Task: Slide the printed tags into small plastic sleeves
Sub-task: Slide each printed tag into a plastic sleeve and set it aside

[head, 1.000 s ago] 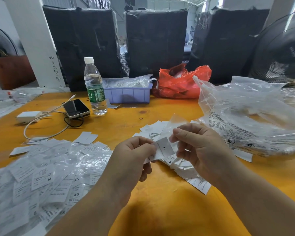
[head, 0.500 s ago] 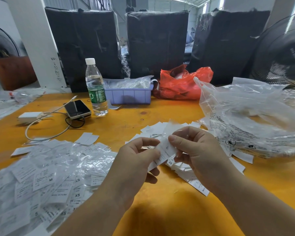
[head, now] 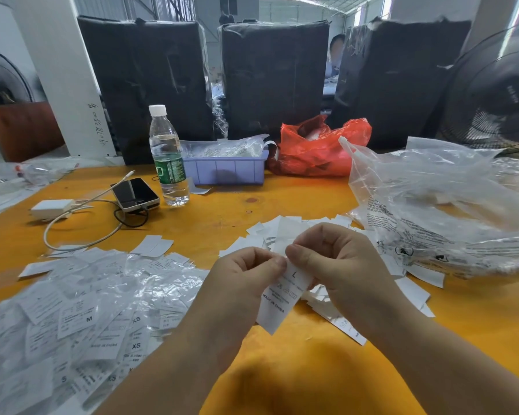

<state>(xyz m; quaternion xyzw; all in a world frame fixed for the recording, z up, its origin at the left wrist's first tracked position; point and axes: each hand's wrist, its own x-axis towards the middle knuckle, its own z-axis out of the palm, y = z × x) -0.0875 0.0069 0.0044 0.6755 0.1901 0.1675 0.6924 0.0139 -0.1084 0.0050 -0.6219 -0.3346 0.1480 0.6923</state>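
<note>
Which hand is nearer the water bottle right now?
Left. The left hand sits below and right of the water bottle; the right hand is farther right. Both pinch the L tag.

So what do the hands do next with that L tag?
Probably push it further into the sleeve. Both the left hand and right hand pinch the L tag at its top, and most of it hangs below them.

left hand (head: 240, 283) bare | right hand (head: 339, 265) bare | both forearms uncovered
</note>
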